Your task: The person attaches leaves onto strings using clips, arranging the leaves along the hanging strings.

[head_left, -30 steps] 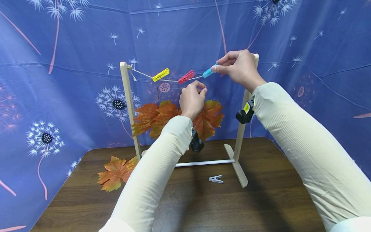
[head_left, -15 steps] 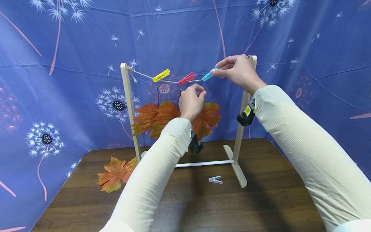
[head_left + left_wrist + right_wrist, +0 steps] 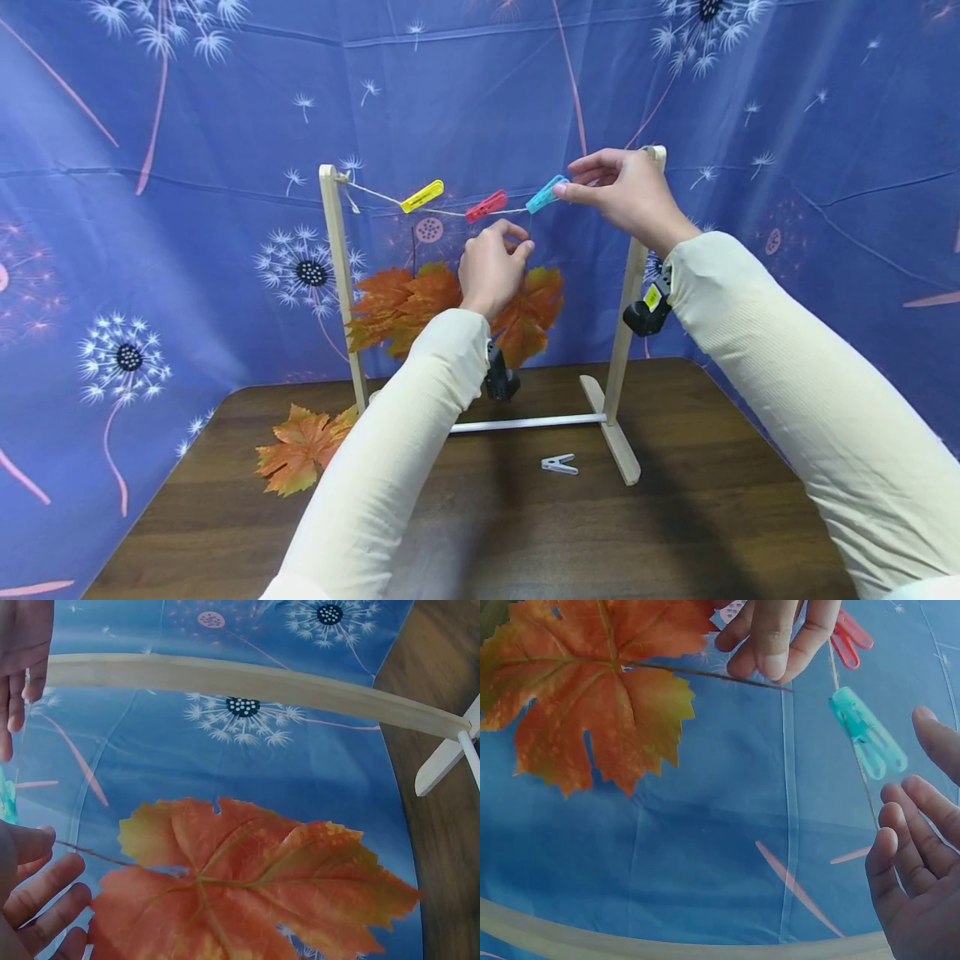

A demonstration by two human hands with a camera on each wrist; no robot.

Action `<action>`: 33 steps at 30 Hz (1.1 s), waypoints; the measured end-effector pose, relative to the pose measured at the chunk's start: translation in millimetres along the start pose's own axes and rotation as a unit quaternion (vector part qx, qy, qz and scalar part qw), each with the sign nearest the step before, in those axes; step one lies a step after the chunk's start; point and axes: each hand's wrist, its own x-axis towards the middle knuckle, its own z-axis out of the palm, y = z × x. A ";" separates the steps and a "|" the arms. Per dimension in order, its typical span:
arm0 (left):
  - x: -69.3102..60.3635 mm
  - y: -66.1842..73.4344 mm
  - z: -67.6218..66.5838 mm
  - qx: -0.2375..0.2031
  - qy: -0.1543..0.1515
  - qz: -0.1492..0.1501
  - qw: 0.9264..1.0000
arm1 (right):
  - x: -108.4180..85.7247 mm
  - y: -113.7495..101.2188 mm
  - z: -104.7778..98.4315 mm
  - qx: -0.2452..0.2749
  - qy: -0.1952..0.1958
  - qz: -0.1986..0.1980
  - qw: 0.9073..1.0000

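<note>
A teal clothespin (image 3: 546,194) sits on the string (image 3: 866,787), clipping the end of a leaf stem (image 3: 705,673). From it hangs an orange maple leaf (image 3: 225,877). My right hand (image 3: 633,193) is beside the clothespin, thumb and fingers spread; the right wrist view shows a gap between them and it. Below the string, my left hand (image 3: 491,268) hovers near the stem, its thumb and fingertips parted in the left wrist view. Red (image 3: 486,206) and yellow (image 3: 422,197) clothespins are also on the string, with more orange leaves (image 3: 408,304) hanging left of my left hand.
The string runs between two wooden posts (image 3: 621,333) joined low down by a white rod (image 3: 536,423). A pale clothespin (image 3: 559,464) lies on the brown table (image 3: 675,533). Loose leaves (image 3: 300,450) lie at the left. A blue patterned cloth (image 3: 480,92) hangs behind.
My right thumb and fingers have parted from the teal clothespin, which now tilts up more steeply. My left thumb and fingers have spread from the stem, and that hand has moved slightly down.
</note>
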 end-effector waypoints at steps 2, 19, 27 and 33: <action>-1.0 -0.6 -2.9 -0.002 0.001 0.003 1.000 | -1.5 0.4 -1.0 0.003 0.006 -0.003 1.000; -12.5 -3.5 -24.2 0.000 -0.024 0.035 0.999 | -30.5 -0.2 11.8 -0.006 0.009 -0.028 1.000; -22.6 -9.1 -32.6 -0.017 -0.041 0.056 0.997 | -47.3 1.4 23.6 -0.008 -0.008 -0.051 0.999; -29.4 -13.2 -46.8 -0.032 -0.051 0.069 0.996 | -59.3 1.7 28.8 -0.005 -0.014 -0.059 0.998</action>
